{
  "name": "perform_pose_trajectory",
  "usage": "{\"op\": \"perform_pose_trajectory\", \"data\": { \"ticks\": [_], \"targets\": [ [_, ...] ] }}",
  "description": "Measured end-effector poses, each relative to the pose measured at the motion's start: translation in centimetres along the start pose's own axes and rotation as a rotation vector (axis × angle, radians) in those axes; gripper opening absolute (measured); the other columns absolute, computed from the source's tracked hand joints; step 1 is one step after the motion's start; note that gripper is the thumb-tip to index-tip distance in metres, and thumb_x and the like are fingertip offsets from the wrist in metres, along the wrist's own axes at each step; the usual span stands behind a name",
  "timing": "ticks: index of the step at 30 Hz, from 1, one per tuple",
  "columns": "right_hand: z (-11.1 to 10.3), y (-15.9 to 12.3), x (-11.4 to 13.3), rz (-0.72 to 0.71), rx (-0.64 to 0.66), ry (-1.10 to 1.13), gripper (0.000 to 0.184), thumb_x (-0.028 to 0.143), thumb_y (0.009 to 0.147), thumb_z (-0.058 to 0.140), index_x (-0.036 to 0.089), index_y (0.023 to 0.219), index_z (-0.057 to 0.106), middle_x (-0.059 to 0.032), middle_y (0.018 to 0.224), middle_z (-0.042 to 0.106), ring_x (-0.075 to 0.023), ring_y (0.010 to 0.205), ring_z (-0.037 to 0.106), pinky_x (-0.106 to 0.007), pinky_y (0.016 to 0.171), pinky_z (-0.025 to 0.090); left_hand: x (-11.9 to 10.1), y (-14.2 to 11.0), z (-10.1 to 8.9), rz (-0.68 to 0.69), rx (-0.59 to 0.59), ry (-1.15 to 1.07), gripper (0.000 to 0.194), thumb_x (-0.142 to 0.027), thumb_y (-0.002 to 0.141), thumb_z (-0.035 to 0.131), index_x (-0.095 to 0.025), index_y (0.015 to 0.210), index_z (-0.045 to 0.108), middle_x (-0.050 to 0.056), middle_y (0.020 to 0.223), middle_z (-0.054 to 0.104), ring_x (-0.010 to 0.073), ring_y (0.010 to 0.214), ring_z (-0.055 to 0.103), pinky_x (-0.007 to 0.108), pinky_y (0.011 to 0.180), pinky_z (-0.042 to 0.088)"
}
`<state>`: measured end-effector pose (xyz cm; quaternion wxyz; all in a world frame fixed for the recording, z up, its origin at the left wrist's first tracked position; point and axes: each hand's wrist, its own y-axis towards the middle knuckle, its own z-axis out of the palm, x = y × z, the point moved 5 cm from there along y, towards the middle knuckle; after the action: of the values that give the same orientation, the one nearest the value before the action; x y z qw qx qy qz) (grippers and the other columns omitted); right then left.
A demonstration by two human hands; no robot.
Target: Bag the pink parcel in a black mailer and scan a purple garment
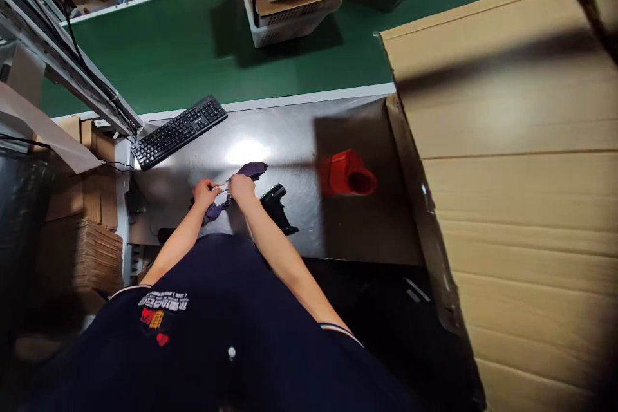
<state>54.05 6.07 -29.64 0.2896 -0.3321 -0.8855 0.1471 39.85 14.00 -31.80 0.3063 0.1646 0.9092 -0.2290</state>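
A dark purple, soft-looking bundle (252,170) with a white label or paper (222,194) on it is between my two hands above the metal table; its exact kind I cannot make out. My left hand (205,193) pinches the left side at the white piece. On the other side, my right hand (241,187) has its fingers closed on the bundle and the white piece's edge. Just right of my right wrist lies a black handheld barcode scanner (276,207) with a small green light, its lower part near my forearm.
A black keyboard (181,131) lies at the table's back left. A red holder with a round opening (350,174) stands to the right, beside a large cardboard box (512,206). White baskets (290,29) sit on the green surface behind. Flat cardboard (99,254) is stacked left.
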Motion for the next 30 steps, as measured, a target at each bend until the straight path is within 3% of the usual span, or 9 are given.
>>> {"op": "perform_pose_trajectory", "data": {
  "ticks": [6, 11, 15, 18, 21, 24, 26, 30],
  "targets": [
    [0.2, 0.3, -2.9, 0.052, 0.016, 0.112, 0.023, 0.021, 0.094, 0.056, 0.012, 0.100, 0.077, -0.0168, 0.102, 0.078, -0.0294, 0.101, 0.072, -0.035, 0.087, 0.053, 1.1, -0.4, 0.6, -0.008, 0.021, -0.206, 0.012, -0.027, 0.076, 0.080, -0.018, 0.079, 0.074, 0.006, 0.086, 0.075, 0.0211, 0.079, 0.068, 0.038, 0.083, 0.055],
    [0.9, -1.1, -3.9, -0.042, -0.015, 0.194, 0.024, 0.016, 0.094, 0.055, 0.017, 0.111, 0.071, -0.0069, 0.101, 0.076, -0.0206, 0.095, 0.069, -0.028, 0.085, 0.051, 1.6, 0.5, 0.8, -0.004, 0.077, -0.316, 0.022, -0.037, 0.073, 0.082, -0.017, 0.074, 0.073, 0.004, 0.075, 0.072, 0.0176, 0.069, 0.066, 0.032, 0.069, 0.054],
    [0.9, -2.5, -4.5, -0.044, -0.086, 0.203, 0.022, 0.020, 0.094, 0.057, 0.015, 0.113, 0.065, -0.0149, 0.119, 0.068, -0.0249, 0.100, 0.066, -0.035, 0.090, 0.051, 1.3, 1.3, -0.1, 0.032, 0.111, -0.301, 0.022, -0.037, 0.076, 0.079, -0.016, 0.074, 0.073, 0.004, 0.074, 0.071, 0.0180, 0.068, 0.065, 0.032, 0.067, 0.054],
    [0.8, -3.1, -4.9, 0.007, -0.126, 0.378, 0.013, 0.022, 0.092, 0.061, 0.016, 0.103, 0.065, -0.0166, 0.122, 0.066, -0.0285, 0.105, 0.064, -0.043, 0.099, 0.049, 0.6, 0.6, -1.5, 0.094, 0.106, -0.250, 0.018, -0.033, 0.078, 0.080, -0.017, 0.086, 0.078, 0.007, 0.086, 0.074, 0.0217, 0.083, 0.069, 0.036, 0.082, 0.057],
    [1.3, -3.4, -5.0, 0.066, -0.110, 0.604, 0.008, 0.015, 0.088, 0.060, 0.019, 0.094, 0.064, -0.0096, 0.105, 0.071, -0.0258, 0.104, 0.066, -0.042, 0.104, 0.050, -0.2, -1.6, -2.9, 0.222, 0.030, -0.114, 0.035, -0.033, 0.082, 0.080, -0.022, 0.115, 0.078, 0.011, 0.117, 0.072, 0.0280, 0.115, 0.065, 0.043, 0.107, 0.049],
    [2.3, -4.2, -5.2, 0.145, -0.059, 0.753, 0.013, 0.012, 0.091, 0.052, 0.019, 0.095, 0.063, -0.0073, 0.099, 0.074, -0.0205, 0.095, 0.071, -0.035, 0.092, 0.058, -1.0, -4.3, -2.7, 0.475, 0.074, 0.131, 0.050, -0.035, 0.081, 0.084, -0.029, 0.130, 0.072, 0.011, 0.136, 0.067, 0.0315, 0.131, 0.058, 0.047, 0.115, 0.045],
    [3.2, -4.9, -5.2, 0.207, -0.002, 0.861, 0.015, 0.017, 0.097, 0.046, 0.018, 0.094, 0.061, -0.0087, 0.097, 0.075, -0.0187, 0.086, 0.073, -0.031, 0.078, 0.061, -0.9, -5.4, -2.0, 0.584, 0.127, 0.206, 0.045, -0.032, 0.084, 0.081, -0.029, 0.128, 0.072, 0.011, 0.135, 0.069, 0.0308, 0.128, 0.061, 0.046, 0.111, 0.048],
    [4.6, -5.9, -4.4, 0.266, 0.123, 1.001, 0.027, 0.037, 0.103, 0.052, 0.020, 0.082, 0.054, -0.0072, 0.082, 0.072, -0.0177, 0.073, 0.074, -0.028, 0.065, 0.062, -0.2, -5.9, -1.0, 0.641, 0.118, 0.203, 0.025, -0.030, 0.099, 0.058, -0.027, 0.115, 0.077, 0.012, 0.122, 0.075, 0.0268, 0.118, 0.067, 0.046, 0.107, 0.051]
  ]
}}
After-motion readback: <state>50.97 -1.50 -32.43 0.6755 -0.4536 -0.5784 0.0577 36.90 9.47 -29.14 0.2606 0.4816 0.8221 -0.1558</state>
